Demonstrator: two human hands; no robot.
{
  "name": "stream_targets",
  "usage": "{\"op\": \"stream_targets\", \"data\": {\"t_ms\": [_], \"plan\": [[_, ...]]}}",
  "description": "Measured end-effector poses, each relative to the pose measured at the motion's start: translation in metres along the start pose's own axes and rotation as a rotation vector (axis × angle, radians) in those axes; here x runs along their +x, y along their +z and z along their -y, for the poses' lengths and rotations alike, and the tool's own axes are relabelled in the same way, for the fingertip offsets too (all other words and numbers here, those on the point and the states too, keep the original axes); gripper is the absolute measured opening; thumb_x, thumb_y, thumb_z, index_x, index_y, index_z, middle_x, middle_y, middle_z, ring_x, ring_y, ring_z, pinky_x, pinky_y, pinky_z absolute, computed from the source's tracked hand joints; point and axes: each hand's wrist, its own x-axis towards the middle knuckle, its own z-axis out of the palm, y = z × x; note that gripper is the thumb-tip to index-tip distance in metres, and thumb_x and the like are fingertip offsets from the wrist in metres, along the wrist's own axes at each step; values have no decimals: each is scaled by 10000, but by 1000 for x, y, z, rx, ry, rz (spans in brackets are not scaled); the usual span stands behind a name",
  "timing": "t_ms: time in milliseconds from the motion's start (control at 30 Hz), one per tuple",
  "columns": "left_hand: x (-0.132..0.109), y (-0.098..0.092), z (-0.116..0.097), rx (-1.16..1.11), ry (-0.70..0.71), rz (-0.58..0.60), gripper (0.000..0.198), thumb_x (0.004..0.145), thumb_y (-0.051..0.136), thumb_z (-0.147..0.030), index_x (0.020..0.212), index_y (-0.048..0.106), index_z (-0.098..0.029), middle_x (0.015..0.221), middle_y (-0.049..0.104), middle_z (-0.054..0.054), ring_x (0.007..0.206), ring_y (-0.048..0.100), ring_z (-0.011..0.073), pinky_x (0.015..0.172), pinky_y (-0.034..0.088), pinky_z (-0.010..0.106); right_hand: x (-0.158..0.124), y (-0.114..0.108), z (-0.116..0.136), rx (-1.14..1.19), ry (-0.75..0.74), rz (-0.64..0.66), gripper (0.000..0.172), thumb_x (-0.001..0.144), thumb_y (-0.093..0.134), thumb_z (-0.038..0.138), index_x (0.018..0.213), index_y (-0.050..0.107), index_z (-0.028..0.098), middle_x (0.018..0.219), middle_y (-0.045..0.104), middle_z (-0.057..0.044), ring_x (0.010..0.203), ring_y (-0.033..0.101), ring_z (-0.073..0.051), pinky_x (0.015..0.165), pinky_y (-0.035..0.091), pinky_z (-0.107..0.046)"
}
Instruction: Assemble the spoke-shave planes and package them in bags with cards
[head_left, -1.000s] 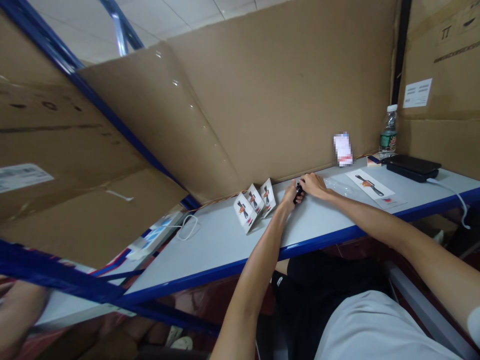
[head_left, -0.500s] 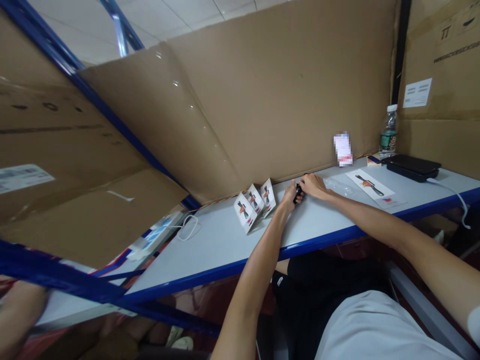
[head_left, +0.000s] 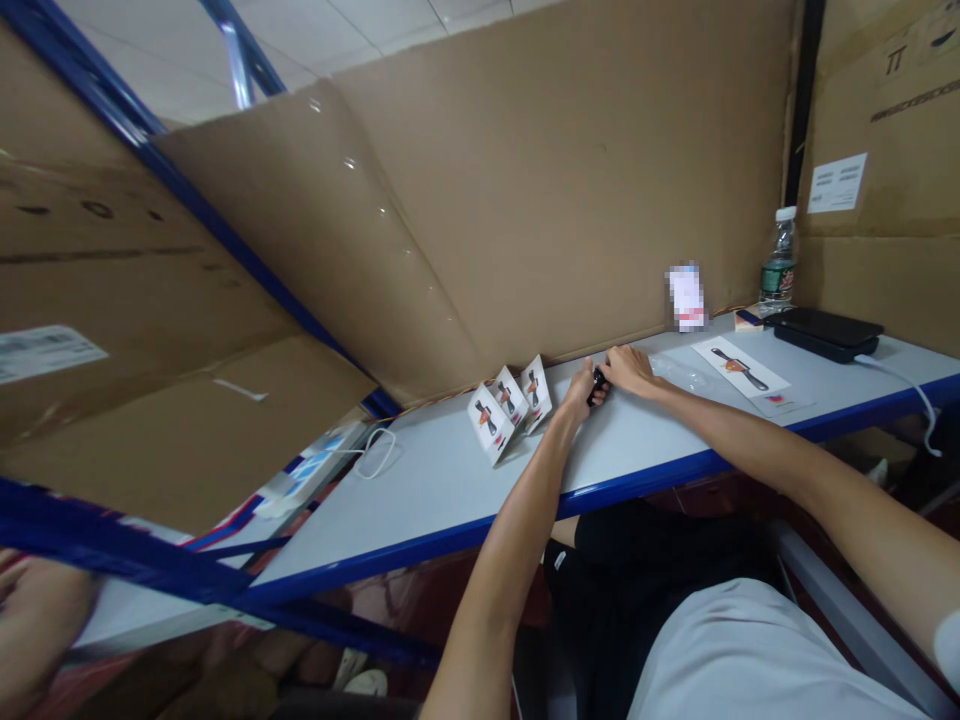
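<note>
My left hand (head_left: 580, 388) is closed around a small black object (head_left: 598, 384), which shows only in part, so its exact kind is unclear. The fingers of my right hand (head_left: 628, 369) are bent and pinched at the upper end of that object, touching it. Just left of my hands stand several folded cards (head_left: 489, 424), each printed with a picture of a black-handled tool. Beside my right forearm lies clear plastic packaging (head_left: 679, 373). Farther right, a flat printed card (head_left: 741, 368) bears the same tool picture.
A black flat device (head_left: 825, 330) with a white cable rests at the table's right, before a water bottle (head_left: 778, 262). A phone-like blurred item (head_left: 686, 298) leans on the cardboard wall (head_left: 570, 180). A white cable loop (head_left: 375, 456) lies left. Another person's arm (head_left: 49, 620) shows lower left.
My right hand has shifted very slightly at the black object. My left hand keeps its grip, and the cards and other things stay in place.
</note>
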Motion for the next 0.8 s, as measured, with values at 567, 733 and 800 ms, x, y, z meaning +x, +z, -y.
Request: {"op": "stream_targets", "data": {"t_ms": [567,733,800], "plan": [[4,0,3,68,37,-1,479,1048,278,-557,758,422,-204,553,434,-33,367,290,42,366,158,147,-2,0,1,15,-75,-7,321,972,484,276,1185,704,182,1157,752,-151,1055,704,-262,841,490,-305],[5,-1,3,145,47,-9,472,1047,250,-559,761,397,-213,561,448,-25,375,295,47,372,181,150,-2,0,-3,14,-46,-9,342,948,519,257,1250,659,176,1186,742,-150,1095,697,-269,864,502,-315],[5,0,3,200,61,-22,480,1045,244,-565,760,401,-212,560,443,-26,376,296,48,377,188,155,-2,0,-3,0,-51,28,321,955,509,265,1200,696,176,1201,738,-161,1116,693,-282,873,503,-325]]}}
